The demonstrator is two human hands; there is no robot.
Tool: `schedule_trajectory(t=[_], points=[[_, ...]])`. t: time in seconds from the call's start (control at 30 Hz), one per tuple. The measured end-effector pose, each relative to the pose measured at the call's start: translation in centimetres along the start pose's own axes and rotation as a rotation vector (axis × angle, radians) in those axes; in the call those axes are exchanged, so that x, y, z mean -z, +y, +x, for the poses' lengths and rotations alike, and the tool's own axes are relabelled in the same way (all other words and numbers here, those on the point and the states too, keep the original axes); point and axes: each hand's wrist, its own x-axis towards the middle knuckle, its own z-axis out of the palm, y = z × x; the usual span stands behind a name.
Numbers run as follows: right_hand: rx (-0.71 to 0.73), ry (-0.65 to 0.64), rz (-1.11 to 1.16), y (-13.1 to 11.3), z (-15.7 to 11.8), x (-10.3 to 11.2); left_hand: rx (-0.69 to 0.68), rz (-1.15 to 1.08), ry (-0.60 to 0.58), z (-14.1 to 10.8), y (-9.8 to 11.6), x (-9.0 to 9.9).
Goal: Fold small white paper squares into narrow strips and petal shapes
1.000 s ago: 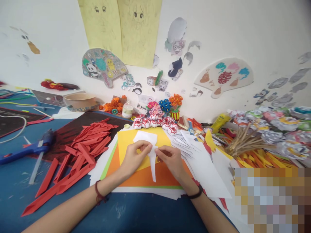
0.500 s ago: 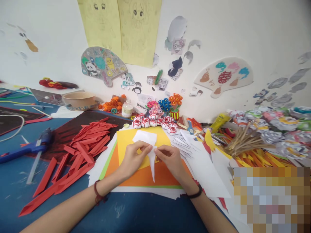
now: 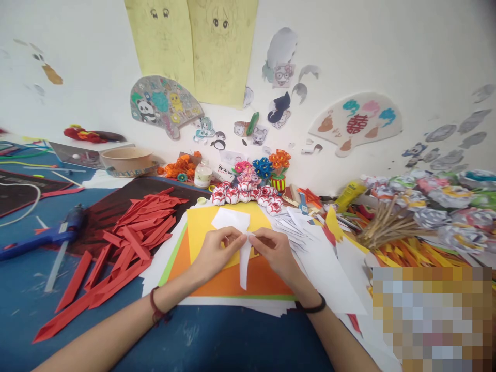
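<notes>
white paper piece (image 3: 243,258): pinched between both hands at its upper edge, narrow folded tail hanging down toward camera over the orange sheet; wider flap (image 3: 231,218) poking out above the fingers, lying on the yellow sheet.
left hand (image 3: 214,254): fingers curled, thumb and forefinger closed on the left side of the white paper piece; wrist resting on the stacked sheets; dark red band on wrist.
right hand (image 3: 276,252): fingers bent, tips closed on the right side of the same piece, touching left-hand fingertips at the fold; black band on wrist.
paper vs hands: in the gap between the two, tail below the knuckles, flap beyond them.
yellow sheet (image 3: 201,222): under the hands, on top of orange sheet (image 3: 228,281), green and white edges showing beneath.
red paper strips (image 3: 127,243): heaped left of the left hand, well apart.
glue gun (image 3: 42,237): blue, far left on counter (image 3: 232,341).
white folded pieces (image 3: 298,225): pile just right of right hand.
paper flowers (image 3: 248,194): row beyond the yellow sheet, near wall.
wooden sticks (image 3: 387,222): bundle far right.
</notes>
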Motion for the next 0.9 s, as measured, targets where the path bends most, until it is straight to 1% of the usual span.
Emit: schedule_trajectory(t=[0.13,0.27,0.37,0.47,0.6,0.77,0.9], points=[[0.058,0.031,-0.064,-0.30,-0.02,0.19,-0.010,0.047,-0.053,-0.01,0.06,-0.01],[0.057,0.065,-0.073,-0.51,-0.05,0.10,-0.041,0.045,-0.050,0.10,0.14,-0.01],[0.051,0.097,-0.035,-0.50,-0.01,0.12,-0.055,0.053,-0.119,0.13,0.26,-0.04],[0.043,0.124,-0.007,-0.41,0.02,0.17,-0.025,0.064,-0.162,0.08,0.37,-0.13],[0.039,0.139,-0.005,-0.31,0.07,0.15,0.025,0.023,-0.137,0.07,0.35,-0.23],[0.005,0.189,0.047,-0.14,0.33,0.33,0.061,-0.036,-0.199,0.22,0.02,-0.37],[-0.011,0.188,0.083,0.02,0.46,0.46,0.085,-0.051,-0.174,0.31,-0.32,-0.65]])
